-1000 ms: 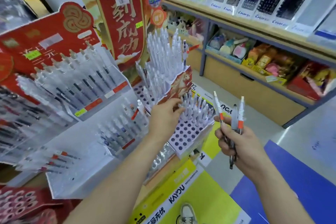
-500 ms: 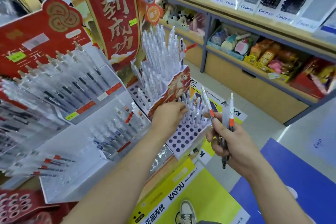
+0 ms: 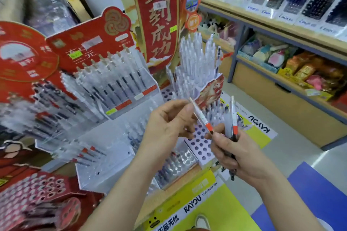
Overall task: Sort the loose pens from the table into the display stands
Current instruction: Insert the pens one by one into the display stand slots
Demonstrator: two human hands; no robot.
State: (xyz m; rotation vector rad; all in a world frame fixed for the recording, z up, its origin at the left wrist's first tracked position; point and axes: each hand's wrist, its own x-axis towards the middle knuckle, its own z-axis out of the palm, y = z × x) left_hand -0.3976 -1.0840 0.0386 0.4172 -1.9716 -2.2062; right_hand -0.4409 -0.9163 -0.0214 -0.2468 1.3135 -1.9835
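Picking one pen out of the handful, mid-sort

The left hand (image 3: 169, 124) pinches the upper end of an orange-banded pen (image 3: 201, 117), whose lower tip sits by the right hand (image 3: 242, 155). The right hand is clenched round a few more pens (image 3: 232, 118). Just beyond them, the holed stand (image 3: 203, 153) holds pens in its far rows, while its near holes gape. By my reckoning, the handful is left to place.

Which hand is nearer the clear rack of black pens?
Left. The left hand sits just right of the rack, pinching a pen; the right hand is farther right, gripping more pens.
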